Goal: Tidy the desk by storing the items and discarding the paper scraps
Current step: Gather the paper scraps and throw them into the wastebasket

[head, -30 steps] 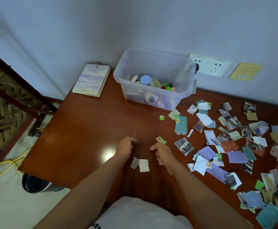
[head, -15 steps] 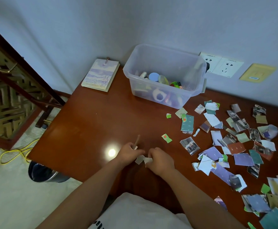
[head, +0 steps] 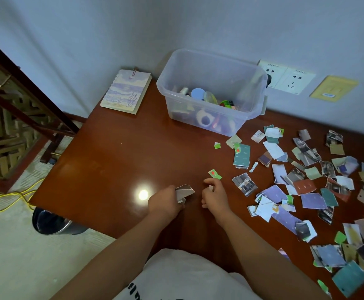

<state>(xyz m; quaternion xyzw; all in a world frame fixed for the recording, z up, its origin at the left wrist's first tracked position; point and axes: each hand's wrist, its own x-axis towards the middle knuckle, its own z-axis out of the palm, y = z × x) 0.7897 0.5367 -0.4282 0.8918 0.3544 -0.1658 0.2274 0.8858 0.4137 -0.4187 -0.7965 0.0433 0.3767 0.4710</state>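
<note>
Above the bench (head: pixel 112 161) the left hand (head: pixel 166 202) keeps its grip around paper scraps (head: pixel 185 190) jutting toward the right hand (head: pixel 214 197) just beside it, whose curled grip I cannot read, with loose scraps (head: pixel 311 200) strewn further right.

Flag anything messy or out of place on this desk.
Yes: torn multicoloured paper scraps litter the right half of the brown wooden desk. The left hand grips a few. The clear plastic bin and spiral notebook look orderly.
</note>
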